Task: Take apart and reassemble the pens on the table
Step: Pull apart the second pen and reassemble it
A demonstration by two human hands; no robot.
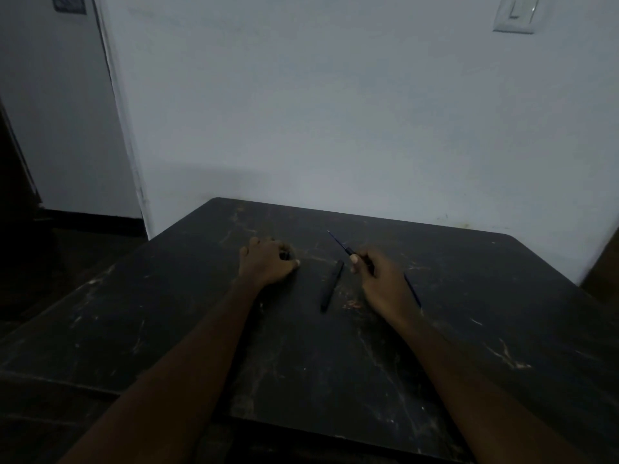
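Observation:
A black pen barrel (331,285) lies on the dark table (335,363) between my hands, running near to far. My right hand (382,279) pinches a thin blue ink refill (338,242); its tip points up and to the far left, and its tail sticks out behind my hand at the right. My left hand (268,262) rests on the table to the left of the barrel, fingers curled over a small dark piece (284,254) that is mostly hidden; I cannot tell what part it is.
The table is scratched and dark, with its far edge against a pale wall (335,128). A doorway and dark floor lie to the left. A wall switch (516,11) is at the top right. The light is dim.

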